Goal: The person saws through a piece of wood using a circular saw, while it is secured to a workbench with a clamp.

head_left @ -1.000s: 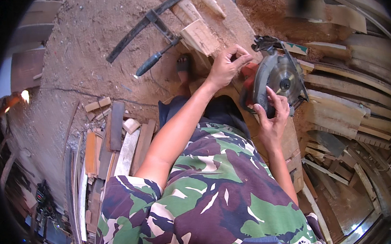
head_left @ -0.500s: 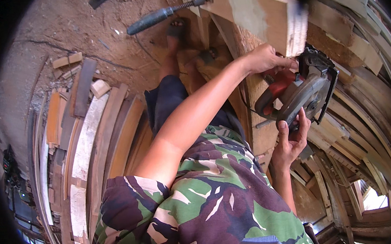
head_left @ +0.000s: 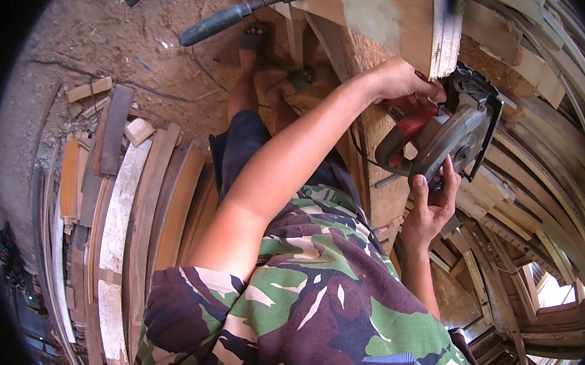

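Note:
A red and grey circular saw (head_left: 443, 151) is tilted on its side over the wooden beam, its dark base plate facing right. My left hand (head_left: 404, 83) is closed on the red motor body at its far end, with some fingertips hidden behind it. From below, my right hand (head_left: 433, 203) grips the rounded blade guard, thumb on one side and fingers on the other. Just beyond the saw, a pale wooden board (head_left: 390, 20) sticks out with its layered end close to my left hand. A screw clamp with a dark handle (head_left: 217, 26) sits at the board's left end.
The thick wooden beam (head_left: 385, 203) runs under the saw. Stacked planks (head_left: 542, 165) crowd the right side. More strips of lumber (head_left: 125, 214) lie on the left. A dark cable (head_left: 143, 88) crosses the dirt floor (head_left: 119, 32), and my sandalled feet (head_left: 252, 36) stand beside the beam.
The view has shifted a little, so the clamp and lumber sit slightly further left and up. My left fingers have shifted slightly on the saw; my right hand keeps its hold on the guard.

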The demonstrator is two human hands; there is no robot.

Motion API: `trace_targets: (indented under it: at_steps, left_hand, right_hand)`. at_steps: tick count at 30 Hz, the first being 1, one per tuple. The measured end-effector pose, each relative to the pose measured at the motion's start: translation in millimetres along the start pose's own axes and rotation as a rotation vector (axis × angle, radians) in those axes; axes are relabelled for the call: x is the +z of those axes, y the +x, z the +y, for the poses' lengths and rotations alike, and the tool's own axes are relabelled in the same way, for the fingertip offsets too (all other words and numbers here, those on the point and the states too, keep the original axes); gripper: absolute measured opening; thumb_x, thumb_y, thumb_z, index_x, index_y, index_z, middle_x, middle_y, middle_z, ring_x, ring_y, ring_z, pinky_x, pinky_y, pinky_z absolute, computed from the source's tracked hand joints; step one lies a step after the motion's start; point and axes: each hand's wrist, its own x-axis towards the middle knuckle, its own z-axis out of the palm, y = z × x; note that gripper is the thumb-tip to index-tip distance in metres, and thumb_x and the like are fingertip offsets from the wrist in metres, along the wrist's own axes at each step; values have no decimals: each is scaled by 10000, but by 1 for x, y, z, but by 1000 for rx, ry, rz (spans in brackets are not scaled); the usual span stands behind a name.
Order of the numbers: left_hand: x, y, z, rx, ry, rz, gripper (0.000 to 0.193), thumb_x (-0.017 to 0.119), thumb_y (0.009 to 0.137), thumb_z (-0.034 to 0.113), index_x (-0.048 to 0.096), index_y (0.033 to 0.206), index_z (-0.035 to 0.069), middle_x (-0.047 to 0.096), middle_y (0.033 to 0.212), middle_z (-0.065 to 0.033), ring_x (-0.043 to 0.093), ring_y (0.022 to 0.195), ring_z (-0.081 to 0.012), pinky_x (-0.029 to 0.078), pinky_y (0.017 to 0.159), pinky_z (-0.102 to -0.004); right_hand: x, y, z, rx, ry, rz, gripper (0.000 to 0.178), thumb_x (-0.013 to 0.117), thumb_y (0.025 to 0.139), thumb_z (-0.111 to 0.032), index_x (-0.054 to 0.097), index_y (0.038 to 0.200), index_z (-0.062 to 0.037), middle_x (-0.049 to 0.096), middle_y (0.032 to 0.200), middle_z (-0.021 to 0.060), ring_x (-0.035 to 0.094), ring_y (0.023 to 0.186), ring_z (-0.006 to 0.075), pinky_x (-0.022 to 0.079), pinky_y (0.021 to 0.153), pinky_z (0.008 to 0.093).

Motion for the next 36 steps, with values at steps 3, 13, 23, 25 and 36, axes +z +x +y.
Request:
trace_targets:
  at_steps: [3, 13, 23, 25, 36]
  left_hand:
    - [-10, -5, -11, 72, 15, -45, 291, 888, 923, 180, 811, 1158, 27, 821, 1063, -61, 765, 894, -137, 598, 776, -292]
    - [-22, -24, -11, 49, -28, -116, 319, 858, 969, 258, 815, 1196, 39, 809, 1088, -38, 700, 840, -90, 598, 794, -278]
    - [-11, -14, 0, 66, 182, 19, 237, 841, 972, 258, 776, 1065, 49, 744, 953, -26, 698, 866, -89, 562, 678, -255]
    - [5, -14, 14, -33, 139, 37, 245, 858, 960, 274, 776, 1045, 59, 734, 937, -14, 676, 836, -84, 549, 655, -263]
    - [-19, 3, -13, -193, -64, -129, 289, 904, 912, 292, 814, 1119, 112, 766, 995, 16, 623, 793, -74, 478, 657, -232]
  right_hand:
    - [0, -1, 2, -18, -11, -3, 579, 775, 958, 21, 594, 1508, 44, 508, 1234, 54, 499, 1161, 170, 385, 1077, 293]
    - [0, -2, 3, -20, -17, 9, 584, 783, 958, 4, 600, 1512, 45, 520, 1222, 64, 511, 1149, 185, 404, 1072, 303]
    - [1, -3, 4, -8, 16, 11, 579, 776, 965, -1, 600, 1515, 32, 515, 1218, 71, 512, 1154, 192, 417, 1072, 319]
    - [0, -4, 4, -2, 15, 15, 576, 776, 966, -2, 600, 1514, 32, 515, 1219, 70, 513, 1157, 192, 418, 1073, 322]
    - [1, -4, 2, 15, 9, 19, 558, 759, 975, 11, 596, 1509, 32, 521, 1228, 67, 516, 1145, 185, 423, 1066, 325]
